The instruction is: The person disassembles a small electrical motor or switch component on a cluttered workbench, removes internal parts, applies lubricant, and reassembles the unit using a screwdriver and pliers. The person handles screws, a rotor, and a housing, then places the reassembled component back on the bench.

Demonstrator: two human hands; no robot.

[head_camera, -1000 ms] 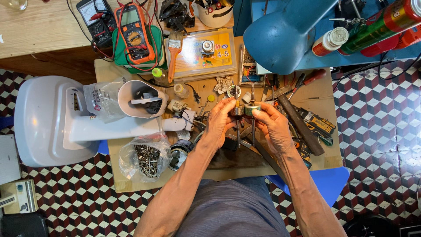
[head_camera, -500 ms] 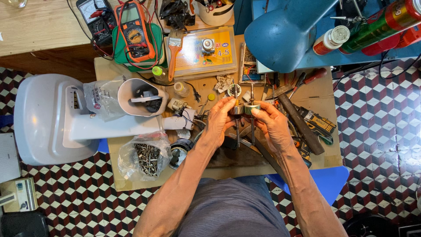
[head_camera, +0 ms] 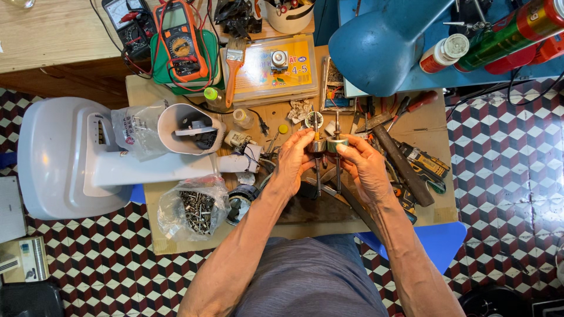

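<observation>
Head view: the left hand (head_camera: 294, 167) grips a dark motor rotor (head_camera: 317, 145) by its core and the right hand (head_camera: 363, 167) grips a greenish rotor (head_camera: 336, 144), both shafts upright, cores touching between the fingertips. For a fair comparison, keep the shafts parallel. A bag of screws (head_camera: 194, 208) lies left of the left forearm.

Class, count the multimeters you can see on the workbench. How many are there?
2. An orange multimeter lies on a green pad at the back of the bench; a black multimeter sits just left of it, cut by the frame edge. Clutter may hide others.
</observation>
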